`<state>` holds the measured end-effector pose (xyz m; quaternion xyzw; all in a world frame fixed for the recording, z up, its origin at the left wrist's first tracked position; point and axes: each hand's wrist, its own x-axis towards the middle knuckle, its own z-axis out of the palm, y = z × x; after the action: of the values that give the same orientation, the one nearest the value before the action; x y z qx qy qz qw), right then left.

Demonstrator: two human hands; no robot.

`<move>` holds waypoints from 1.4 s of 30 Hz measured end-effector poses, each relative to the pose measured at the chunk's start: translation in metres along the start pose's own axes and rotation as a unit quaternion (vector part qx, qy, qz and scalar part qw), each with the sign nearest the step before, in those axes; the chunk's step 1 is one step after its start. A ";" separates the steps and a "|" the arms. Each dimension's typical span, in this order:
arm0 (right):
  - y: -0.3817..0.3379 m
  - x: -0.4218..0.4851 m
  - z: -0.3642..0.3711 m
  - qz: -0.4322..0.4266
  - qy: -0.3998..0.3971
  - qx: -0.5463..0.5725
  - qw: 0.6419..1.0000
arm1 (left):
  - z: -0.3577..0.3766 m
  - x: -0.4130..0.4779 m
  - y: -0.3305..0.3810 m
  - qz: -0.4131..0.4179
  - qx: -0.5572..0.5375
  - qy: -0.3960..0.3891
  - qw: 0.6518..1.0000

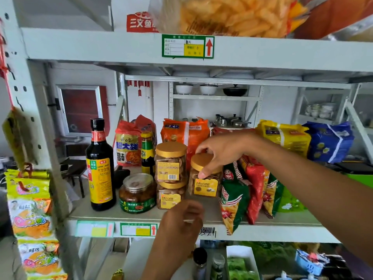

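We see the right hand [220, 152] reaching in from the right and coming down over the yellow-lidded jar [203, 185]. Its fingers are curled round the lid and its thumb presses the clear wall just beneath. The jar is upright on the middle shelf [141, 216], just right of two stacked jars [171, 174] of the same kind and just left of a green crisp bag [234, 190]. We cannot tell whether its base rests on the shelf. The left hand [181, 221] hangs lower and nearer to us, in front of the shelf edge and apart from the jar. It is blurred, with fingers curled, and we cannot tell whether it holds anything. The held jar's yellow label seems to begin 手剥小白, and we cannot read the rest. The lower stacked jar bears the same label, and the upper one shows a barcode. Further left stand a pickle jar [137, 193] with a green band and a tall dark sauce bottle [101, 168] with a yellow label marked 海天. Behind them a noodle bag [128, 146] reads 白家 and 超大袋. On the shelf edge above, a green-framed price tag [187, 46] carries a red arrow pointing up, and a red box [139, 22] over it shows 三文鱼.
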<state>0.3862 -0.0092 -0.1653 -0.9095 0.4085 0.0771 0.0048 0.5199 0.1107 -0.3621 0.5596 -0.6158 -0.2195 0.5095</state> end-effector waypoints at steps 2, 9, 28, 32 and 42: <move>-0.004 0.014 0.006 0.006 -0.021 -0.043 0.999 | 0.008 0.000 0.000 -0.003 0.011 -0.011 1.000; -0.010 0.048 0.037 0.006 -0.064 -0.095 0.993 | 0.016 0.006 -0.003 -0.002 0.009 -0.029 1.000; -0.029 -0.065 0.185 0.210 0.495 0.287 0.793 | 0.066 -0.005 0.009 0.011 -0.080 0.042 0.996; -0.036 -0.054 0.195 0.234 0.516 0.324 0.758 | 0.071 0.000 0.004 -0.037 -0.108 0.032 0.993; -0.034 -0.114 0.172 0.141 0.584 0.471 0.646 | 0.032 -0.005 0.037 0.038 -0.218 0.045 0.974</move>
<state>0.3132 0.1100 -0.3209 -0.5725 0.4309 -0.6732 0.1824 0.4740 0.1163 -0.3452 0.4205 -0.5505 -0.3035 0.6542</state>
